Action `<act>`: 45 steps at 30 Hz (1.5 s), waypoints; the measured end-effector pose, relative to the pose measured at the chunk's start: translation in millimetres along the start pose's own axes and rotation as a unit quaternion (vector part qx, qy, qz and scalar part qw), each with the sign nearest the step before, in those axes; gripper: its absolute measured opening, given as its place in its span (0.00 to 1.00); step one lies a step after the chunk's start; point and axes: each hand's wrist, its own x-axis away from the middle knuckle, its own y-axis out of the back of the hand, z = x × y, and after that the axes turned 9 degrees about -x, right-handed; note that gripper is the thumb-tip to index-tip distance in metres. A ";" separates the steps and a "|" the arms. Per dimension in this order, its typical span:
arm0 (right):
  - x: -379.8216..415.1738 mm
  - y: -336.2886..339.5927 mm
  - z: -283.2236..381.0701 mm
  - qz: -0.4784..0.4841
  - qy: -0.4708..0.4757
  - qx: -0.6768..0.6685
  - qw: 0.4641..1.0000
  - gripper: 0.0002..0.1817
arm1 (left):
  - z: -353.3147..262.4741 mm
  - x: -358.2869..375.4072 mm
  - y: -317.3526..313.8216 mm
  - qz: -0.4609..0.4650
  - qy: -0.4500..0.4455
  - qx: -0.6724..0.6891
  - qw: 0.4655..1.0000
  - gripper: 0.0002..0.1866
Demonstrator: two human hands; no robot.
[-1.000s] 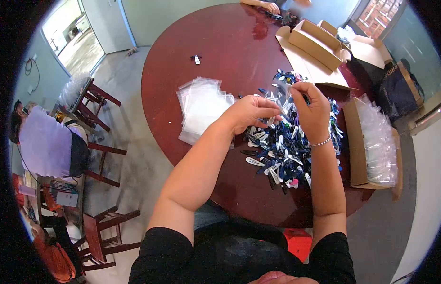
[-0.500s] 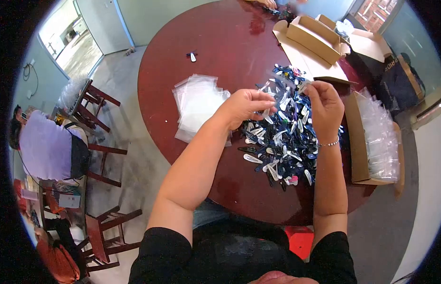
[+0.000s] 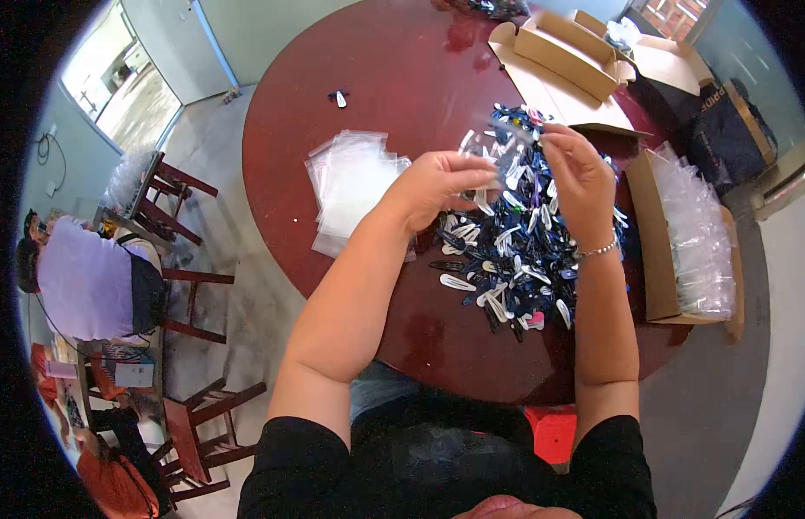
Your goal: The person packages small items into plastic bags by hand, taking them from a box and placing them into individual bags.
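My left hand [image 3: 441, 186] is closed on a small clear plastic bag [image 3: 504, 149], pinched between thumb and fingers over the pile. My right hand [image 3: 582, 177], with a bracelet at the wrist, pinches at the bag's upper right edge. What lies inside the bag is hard to make out. Beneath both hands spreads a heap of snap hair clips [image 3: 506, 275], mostly dark blue, black and white, with a few pink ones. To the left of my left hand lies a stack of flat clear zip bags [image 3: 355, 186].
A single hair clip [image 3: 340, 99] lies far left on the round red table [image 3: 286, 130]. Open cardboard boxes [image 3: 567, 60] stand at the back right. A carton of filled clear bags [image 3: 692, 242] sits at the right edge. Another person [image 3: 87, 277] sits at the left.
The view has shifted slightly. The clear bag now shows stretched between my hands, and my right hand's fingers have moved a little. A co-worker's hand at the table's far side has left view.
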 end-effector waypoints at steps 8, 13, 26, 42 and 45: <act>2.5 26.9 -20.5 0.210 -0.107 0.196 0.952 0.09 | -0.8 -4.5 11.2 -0.039 -0.040 0.144 0.988 0.14; 4.0 30.9 -26.2 0.277 -0.106 0.319 0.900 0.09 | 0.0 -3.9 10.9 -0.082 -0.020 0.110 0.990 0.13; 11.1 24.8 -38.1 0.285 -0.117 0.362 0.879 0.12 | 6.6 -8.4 11.9 -0.068 -0.016 0.070 0.995 0.12; 10.2 35.6 -43.5 0.279 -0.097 0.359 0.885 0.10 | 3.8 -5.3 9.2 -0.078 -0.007 0.055 0.995 0.10; 12.6 30.5 -37.6 0.289 -0.096 0.358 0.883 0.09 | 2.7 -5.1 7.2 -0.083 -0.002 0.045 0.995 0.10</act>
